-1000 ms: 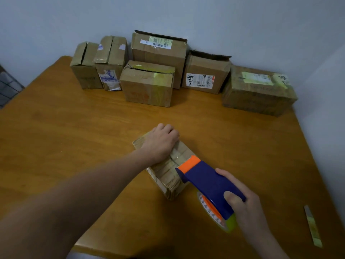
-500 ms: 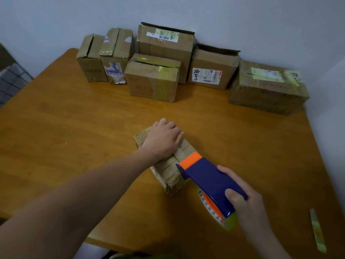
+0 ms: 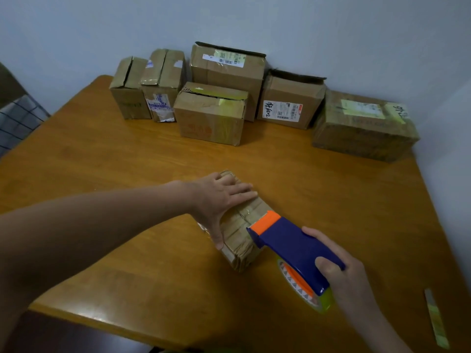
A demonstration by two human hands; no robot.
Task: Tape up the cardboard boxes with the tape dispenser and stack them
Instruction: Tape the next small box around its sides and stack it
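Cardboard is under my left hand (image 3: pixel 221 200). The hand lies flat on top of the small cardboard box (image 3: pixel 242 240) near the middle of the wooden table (image 3: pixel 102 161). My fingers are straight and close together across the far end of the lid, and my thumb presses down the near side wall. Nothing is clasped; the palm only bears down.

My right hand (image 3: pixel 341 273) has fingers and thumb curled round the blue body of the tape dispenser (image 3: pixel 290 248), gripping it firmly. The dispenser's orange nose touches the top of the small box at the end nearest that hand. The yellowish tape roll (image 3: pixel 323 301) hangs below it, just above the table. A shiny band of tape shows on the lid between the nose and my left fingers.

Six more cardboard boxes (image 3: pixel 211 115) stand along the far edge against the wall (image 3: pixel 331 34), some with their flaps gaping. A loose strip of tape (image 3: pixel 435 319) lies near the table's right edge, well apart from everything else.
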